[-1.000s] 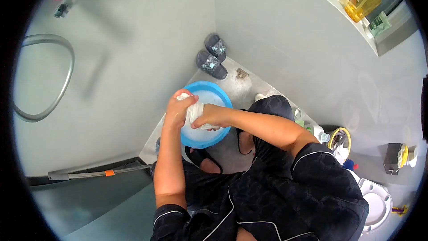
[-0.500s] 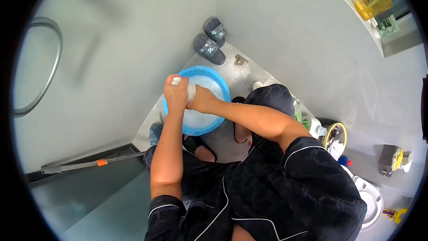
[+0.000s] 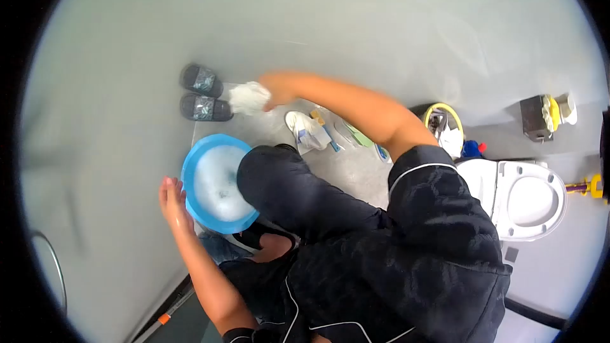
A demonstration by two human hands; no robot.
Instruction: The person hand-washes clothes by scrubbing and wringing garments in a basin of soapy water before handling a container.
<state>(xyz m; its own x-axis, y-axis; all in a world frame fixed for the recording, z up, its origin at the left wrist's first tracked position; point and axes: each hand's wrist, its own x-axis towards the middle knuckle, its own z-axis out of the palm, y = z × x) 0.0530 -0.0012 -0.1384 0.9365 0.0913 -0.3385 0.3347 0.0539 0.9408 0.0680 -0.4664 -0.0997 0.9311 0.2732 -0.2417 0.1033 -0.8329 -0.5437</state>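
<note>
My right hand (image 3: 277,91), reaching forward over the floor, grips a crumpled white cloth (image 3: 249,98). The cloth is beside a pair of dark slippers (image 3: 206,107), to their right, and looks blurred by motion; whether it touches the floor I cannot tell. My left hand (image 3: 173,203) is at the left side of a blue basin (image 3: 222,225), fingers stretched out and holding nothing. Whitish, sudsy water (image 3: 216,174) fills much of the basin. My knee partly covers the basin's right side.
A white shoe (image 3: 302,128) stands on the floor by a brush with a blue handle (image 3: 333,143). A yellow-rimmed bin (image 3: 443,108) and a white toilet (image 3: 534,206) are to the right. Grey walls (image 3: 356,25) close in the far side.
Both hands were together, squeezing the white cloth above the basin. Now my right hand has carried it forward and to the right, while my left hand has let go. The view has turned right.
</note>
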